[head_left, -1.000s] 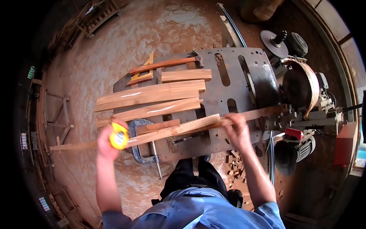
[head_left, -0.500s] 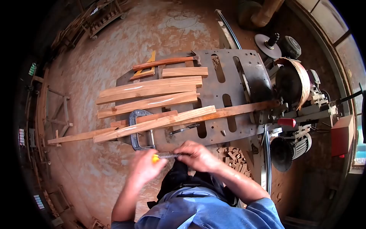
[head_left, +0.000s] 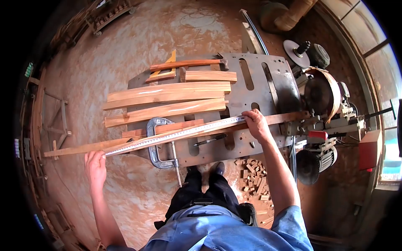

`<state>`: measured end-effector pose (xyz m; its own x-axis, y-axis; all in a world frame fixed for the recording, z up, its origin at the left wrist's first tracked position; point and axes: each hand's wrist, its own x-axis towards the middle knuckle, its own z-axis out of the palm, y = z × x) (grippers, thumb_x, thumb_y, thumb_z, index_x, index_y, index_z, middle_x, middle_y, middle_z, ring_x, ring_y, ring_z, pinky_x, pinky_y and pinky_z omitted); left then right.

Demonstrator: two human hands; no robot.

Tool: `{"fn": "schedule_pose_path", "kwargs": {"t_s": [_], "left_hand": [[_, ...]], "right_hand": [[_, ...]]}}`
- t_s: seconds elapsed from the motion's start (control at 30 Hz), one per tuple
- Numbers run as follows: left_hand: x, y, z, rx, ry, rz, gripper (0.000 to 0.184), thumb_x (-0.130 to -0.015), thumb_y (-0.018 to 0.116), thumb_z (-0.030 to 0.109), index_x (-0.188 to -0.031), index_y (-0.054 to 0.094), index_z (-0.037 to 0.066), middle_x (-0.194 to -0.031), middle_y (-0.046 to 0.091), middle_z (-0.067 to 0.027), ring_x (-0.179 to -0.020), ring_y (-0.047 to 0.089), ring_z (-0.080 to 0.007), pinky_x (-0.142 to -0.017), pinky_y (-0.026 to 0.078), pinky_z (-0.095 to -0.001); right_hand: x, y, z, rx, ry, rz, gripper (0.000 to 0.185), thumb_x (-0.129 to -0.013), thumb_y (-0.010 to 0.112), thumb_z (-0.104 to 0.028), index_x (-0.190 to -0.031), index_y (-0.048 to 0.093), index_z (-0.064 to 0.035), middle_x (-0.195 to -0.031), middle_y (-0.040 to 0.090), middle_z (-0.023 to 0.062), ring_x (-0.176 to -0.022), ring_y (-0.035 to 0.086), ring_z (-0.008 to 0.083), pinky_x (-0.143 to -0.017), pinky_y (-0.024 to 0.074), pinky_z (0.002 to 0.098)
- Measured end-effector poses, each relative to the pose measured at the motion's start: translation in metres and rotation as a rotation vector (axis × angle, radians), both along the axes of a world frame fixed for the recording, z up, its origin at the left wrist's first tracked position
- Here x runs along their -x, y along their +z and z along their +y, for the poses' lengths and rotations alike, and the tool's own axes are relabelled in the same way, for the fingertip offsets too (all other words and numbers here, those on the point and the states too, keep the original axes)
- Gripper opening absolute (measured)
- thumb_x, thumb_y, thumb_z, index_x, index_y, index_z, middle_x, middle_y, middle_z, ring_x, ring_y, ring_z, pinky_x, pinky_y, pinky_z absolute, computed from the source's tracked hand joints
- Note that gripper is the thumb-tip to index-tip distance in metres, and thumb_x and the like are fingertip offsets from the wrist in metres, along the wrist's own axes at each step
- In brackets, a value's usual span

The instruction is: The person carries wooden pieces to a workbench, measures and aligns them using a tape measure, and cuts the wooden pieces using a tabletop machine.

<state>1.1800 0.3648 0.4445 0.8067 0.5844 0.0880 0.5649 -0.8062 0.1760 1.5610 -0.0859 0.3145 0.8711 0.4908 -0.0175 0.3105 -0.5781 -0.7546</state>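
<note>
A tape measure [head_left: 201, 127] is stretched out along a narrow wooden strip [head_left: 215, 129], its white marked blade facing up. My left hand [head_left: 96, 167] is closed at the tape's left end, with the case hidden in the fingers. At the strip's right end, my right hand [head_left: 256, 122] pinches the other end of the blade. Under the strip lies a longer wooden board [head_left: 280, 118]. A C-clamp [head_left: 153, 152] sits between my hands, partly beneath the strip, and a pen-like tool [head_left: 210, 140] lies near it.
Several cut wooden pieces [head_left: 167, 91], a hammer [head_left: 184, 63] and a wooden set square [head_left: 171, 62] lie on the slotted metal table [head_left: 268, 90]. Right are a large round blade [head_left: 316, 94] and a toothed saw blade [head_left: 307, 167]. Offcuts [head_left: 255, 178] litter the floor.
My hands have moved apart from in front of my body, left hand leftward, right hand rightward and farther forward. The tape is now drawn out long and lies along the strip.
</note>
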Motion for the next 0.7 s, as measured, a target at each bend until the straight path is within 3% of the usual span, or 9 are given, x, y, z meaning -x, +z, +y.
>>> {"fn": "schedule_pose_path", "kwargs": {"t_s": [0.23,0.37,0.4,0.47,0.57,0.7], "left_hand": [[0.005,-0.013,0.011,-0.054,-0.040,-0.038,0.010,-0.088,0.068,0.007,-0.098,0.071,0.005,-0.101,0.067,-0.0099,-0.104,0.058,-0.0343,-0.092,0.048,-0.0447],[0.009,-0.021,0.021,-0.126,-0.094,-0.102,0.012,-0.084,0.074,0.009,-0.096,0.074,0.009,-0.098,0.069,-0.0096,-0.099,0.061,-0.0349,-0.086,0.051,-0.0455],[0.008,-0.022,0.023,-0.170,-0.139,-0.131,0.012,-0.083,0.075,0.009,-0.095,0.074,0.011,-0.096,0.069,-0.0090,-0.098,0.062,-0.0343,-0.086,0.051,-0.0451],[0.005,-0.019,0.018,-0.114,-0.082,-0.164,0.012,-0.082,0.076,0.011,-0.094,0.075,0.012,-0.097,0.070,-0.0065,-0.100,0.062,-0.0329,-0.089,0.052,-0.0441],[0.008,-0.018,0.024,-0.115,-0.036,-0.123,0.009,-0.087,0.073,0.018,-0.095,0.075,0.014,-0.099,0.070,-0.0037,-0.106,0.061,-0.0290,-0.091,0.053,-0.0433],[0.010,-0.010,0.034,-0.048,0.056,0.029,0.014,-0.092,0.069,0.022,-0.100,0.075,0.013,-0.105,0.070,-0.0035,-0.111,0.061,-0.0285,-0.092,0.053,-0.0426]], "right_hand": [[0.011,-0.004,0.001,-0.061,-0.059,-0.055,0.025,-0.094,0.064,-0.004,-0.118,0.072,-0.0038,-0.101,0.068,0.0148,-0.095,0.068,0.0307,-0.085,0.0542,0.0370],[0.008,-0.012,-0.006,-0.020,0.038,-0.173,0.028,-0.088,0.067,0.002,-0.116,0.071,-0.0013,-0.097,0.064,0.0155,-0.093,0.064,0.0320,-0.083,0.0519,0.0396],[0.006,-0.013,-0.008,0.069,0.056,-0.177,0.030,-0.088,0.066,0.003,-0.117,0.070,-0.0006,-0.099,0.064,0.0154,-0.094,0.064,0.0317,-0.083,0.0516,0.0404],[0.004,-0.033,-0.013,-0.015,-0.019,-0.085,0.028,-0.090,0.064,0.004,-0.118,0.070,-0.0004,-0.103,0.063,0.0146,-0.096,0.064,0.0300,-0.084,0.0514,0.0375],[0.002,-0.031,-0.015,0.036,0.064,-0.217,0.025,-0.091,0.064,0.004,-0.115,0.071,0.0002,-0.103,0.063,0.0132,-0.097,0.064,0.0272,-0.086,0.0508,0.0334],[0.005,-0.022,-0.012,-0.021,0.050,-0.087,0.026,-0.091,0.062,0.007,-0.116,0.070,0.0018,-0.103,0.062,0.0095,-0.099,0.060,0.0216,-0.090,0.0474,0.0301]]}}
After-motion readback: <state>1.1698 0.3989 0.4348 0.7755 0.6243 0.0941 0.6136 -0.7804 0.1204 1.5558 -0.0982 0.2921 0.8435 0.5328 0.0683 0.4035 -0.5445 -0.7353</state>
